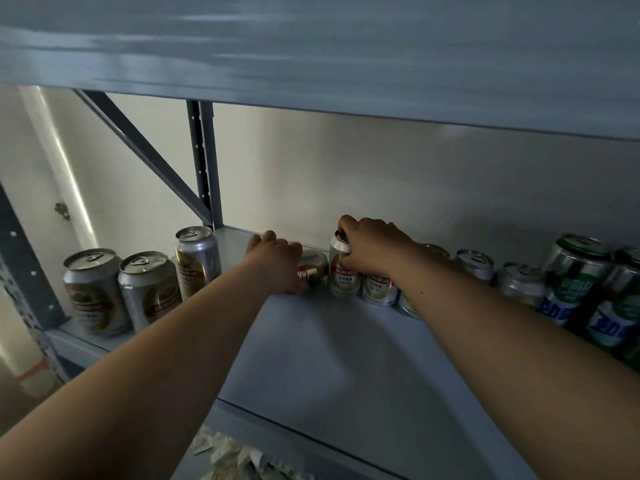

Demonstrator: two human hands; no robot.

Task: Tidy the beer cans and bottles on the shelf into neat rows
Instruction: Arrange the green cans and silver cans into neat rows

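Dim, lit from the left; upper shelf (311,46) motion-blurred, soft shadows across the shelf (346,368).

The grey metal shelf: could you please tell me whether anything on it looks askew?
Yes. The silver and gold can under the left hand appears tipped on its side, while the matching can that the right hand holds by its top stands upright beside it.

Right hand (370,247) grips the top of an upright gold-labelled can (343,277) on the grey shelf (346,358). Left hand (277,261) rests against the neighbouring can (313,268), possibly tilted; grip obscured. Three silver cans (149,289) stand upright at far left.
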